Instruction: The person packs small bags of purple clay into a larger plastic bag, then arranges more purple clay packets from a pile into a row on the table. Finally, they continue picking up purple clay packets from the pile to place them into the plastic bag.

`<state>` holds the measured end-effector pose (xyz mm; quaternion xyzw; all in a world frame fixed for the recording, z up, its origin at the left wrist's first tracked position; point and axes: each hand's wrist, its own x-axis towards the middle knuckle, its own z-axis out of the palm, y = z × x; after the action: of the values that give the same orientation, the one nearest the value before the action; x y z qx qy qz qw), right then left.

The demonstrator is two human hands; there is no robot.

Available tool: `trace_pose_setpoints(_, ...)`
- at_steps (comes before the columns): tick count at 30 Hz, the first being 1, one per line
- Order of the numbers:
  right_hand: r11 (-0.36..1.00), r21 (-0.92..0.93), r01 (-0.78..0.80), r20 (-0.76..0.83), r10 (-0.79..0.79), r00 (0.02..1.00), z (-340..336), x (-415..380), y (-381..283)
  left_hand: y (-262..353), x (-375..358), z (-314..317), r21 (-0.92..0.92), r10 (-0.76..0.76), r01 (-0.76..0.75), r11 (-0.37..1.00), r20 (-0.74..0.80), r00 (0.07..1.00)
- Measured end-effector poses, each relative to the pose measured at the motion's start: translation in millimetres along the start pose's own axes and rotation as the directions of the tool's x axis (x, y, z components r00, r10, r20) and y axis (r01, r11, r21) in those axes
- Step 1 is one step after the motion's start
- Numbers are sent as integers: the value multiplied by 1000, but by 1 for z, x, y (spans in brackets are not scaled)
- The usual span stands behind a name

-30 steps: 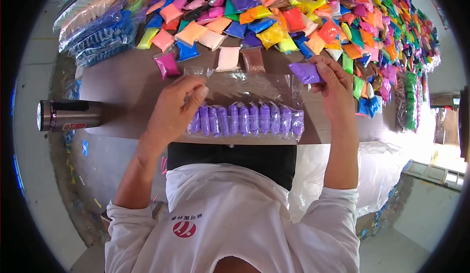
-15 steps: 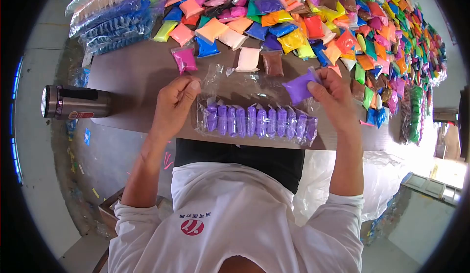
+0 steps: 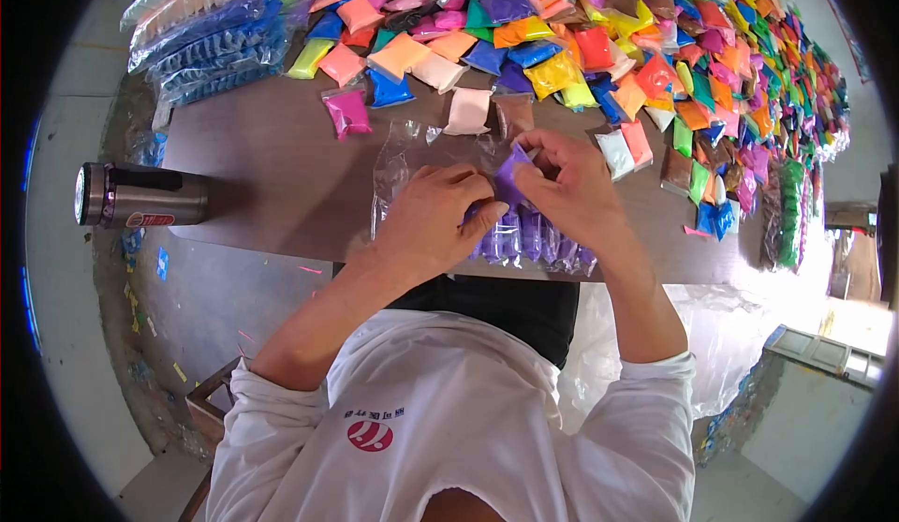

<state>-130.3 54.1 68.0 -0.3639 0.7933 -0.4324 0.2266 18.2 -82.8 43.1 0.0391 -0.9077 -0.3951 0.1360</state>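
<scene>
Purple packet (image 3: 511, 177) has come in from 2 o'clock to dead centre, pinched between right hand (image 3: 571, 185) and left hand (image 3: 435, 222) fingers over the clear bag (image 3: 393, 171), so it's going in

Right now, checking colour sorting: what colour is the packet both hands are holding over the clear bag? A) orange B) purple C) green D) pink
B: the packet pinched between the left hand and right hand is purple, like the row in the clear bag.

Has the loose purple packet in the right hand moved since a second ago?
Yes. The purple packet has come leftward and nearer, from beside the colourful pile to over the clear bag.
</scene>
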Motion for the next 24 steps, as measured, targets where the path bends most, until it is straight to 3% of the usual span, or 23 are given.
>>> trace_pose_setpoints(4, 1000, 13, -23, -42, 24, 999, 3, 4, -9, -4, 0, 7, 46, 2, -1, 999, -24, 1000)
trace_pose_setpoints(7, 1000, -21, 4, 25, -3, 1000, 8, 5, -5, -3, -1, 4, 85, -35, 35, 996, 0, 999)
trace_pose_setpoints(13, 970, -231, 75, 13, -74, 997, 8, 3, 5, -7, -3, 3, 114, -57, 58, 992, -4, 998)
trace_pose_setpoints(16, 960, -271, -75, 82, 100, 992, -9, 6, -2, -10, -3, 5, 86, -49, 51, 995, -27, 998)
trace_pose_setpoints(19, 981, -160, -108, 130, 129, 983, -10, 7, 3, -6, -1, 4, 91, -68, 69, 993, -14, 998)
trace_pose_setpoints(24, 944, -330, 24, 192, 42, 981, 0, 13, -6, -7, -2, 6, 84, -75, 75, 994, -12, 997)
